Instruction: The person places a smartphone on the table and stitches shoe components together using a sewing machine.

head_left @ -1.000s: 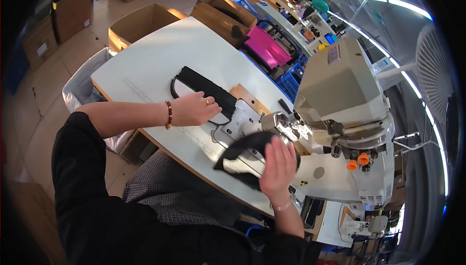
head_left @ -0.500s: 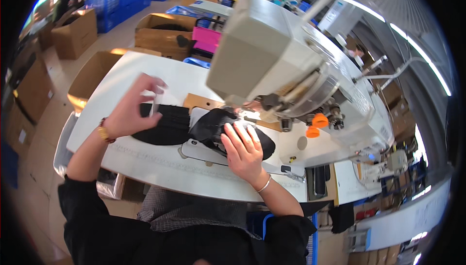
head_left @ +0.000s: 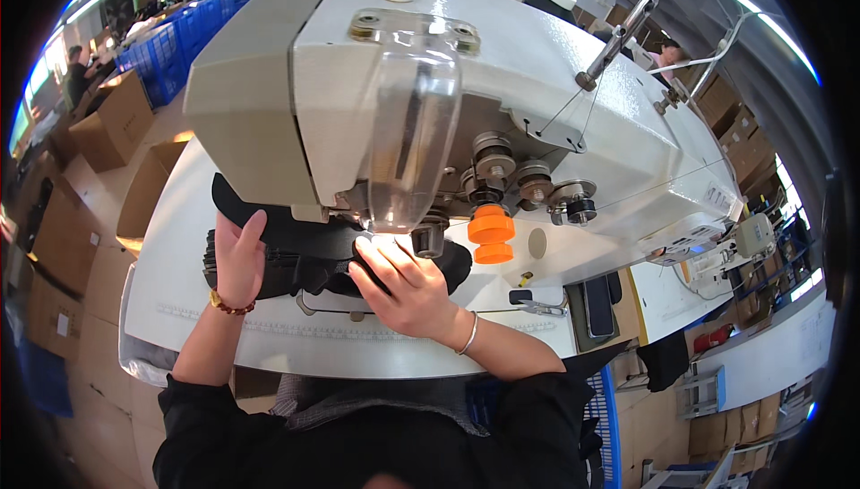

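Black fabric work (head_left: pixel 313 265), with rounded cap-like parts, lies on the sewing machine bed under the head. At its left end, my left hand (head_left: pixel 239 261) is closed on the black fabric, thumb in sight and fingertips partly hidden behind a curved black flap (head_left: pixel 246 207). My right hand (head_left: pixel 405 290) bends its fingers over the fabric just in front of the needle area and grips it there; its thumb is hidden. The large off-white sewing machine (head_left: pixel 340 68) covers the needle and the far part of the work. A clear plastic guard (head_left: pixel 412 131) hangs before the head.
Orange tension knobs (head_left: pixel 491 234) stick out right of my right hand. A white table (head_left: pixel 269 346) with a ruler strip carries the machine. A phone (head_left: pixel 598 305) lies in a tray at the right. Cardboard boxes (head_left: pixel 112 122) and blue crates (head_left: pixel 157 64) stand at the left.
My left hand has come down from the air above the fabric and taken hold of its left end. My right hand has shifted a little left. The view has moved closer to the machine.
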`<state>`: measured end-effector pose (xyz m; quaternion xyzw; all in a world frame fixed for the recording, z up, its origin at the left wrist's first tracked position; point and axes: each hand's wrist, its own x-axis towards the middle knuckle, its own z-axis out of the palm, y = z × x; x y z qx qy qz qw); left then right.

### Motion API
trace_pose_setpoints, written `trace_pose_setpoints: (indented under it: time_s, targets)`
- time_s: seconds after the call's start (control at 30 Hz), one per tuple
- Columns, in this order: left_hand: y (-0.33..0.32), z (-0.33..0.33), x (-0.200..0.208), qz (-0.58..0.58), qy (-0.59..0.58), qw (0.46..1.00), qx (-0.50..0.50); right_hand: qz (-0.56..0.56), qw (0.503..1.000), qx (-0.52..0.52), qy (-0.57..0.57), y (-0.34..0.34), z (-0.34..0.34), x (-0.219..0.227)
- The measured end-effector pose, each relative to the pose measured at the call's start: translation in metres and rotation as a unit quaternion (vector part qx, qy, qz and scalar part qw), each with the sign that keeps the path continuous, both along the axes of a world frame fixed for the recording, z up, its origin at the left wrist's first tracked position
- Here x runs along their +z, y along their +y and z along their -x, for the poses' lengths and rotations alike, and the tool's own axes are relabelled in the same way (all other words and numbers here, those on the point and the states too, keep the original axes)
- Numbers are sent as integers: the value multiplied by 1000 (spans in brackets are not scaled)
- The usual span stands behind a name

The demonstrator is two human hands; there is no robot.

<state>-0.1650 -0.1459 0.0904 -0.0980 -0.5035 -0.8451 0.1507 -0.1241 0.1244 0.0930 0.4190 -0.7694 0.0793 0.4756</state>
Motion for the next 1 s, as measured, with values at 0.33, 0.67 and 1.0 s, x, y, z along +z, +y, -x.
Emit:
trace_pose_setpoints:
  time_s: [0.33,0.67,1.0]
  targets:
    - [26,-24,44,653,342,669,91,-1,1000,-8,-23,2,-2,-2]
    - [36,-18,66,644,276,714,-8,7,998,8,-57,7,-5,-3]
    - [42,-23,60,618,311,722,26,-73,995,64,-2,15,4,5]
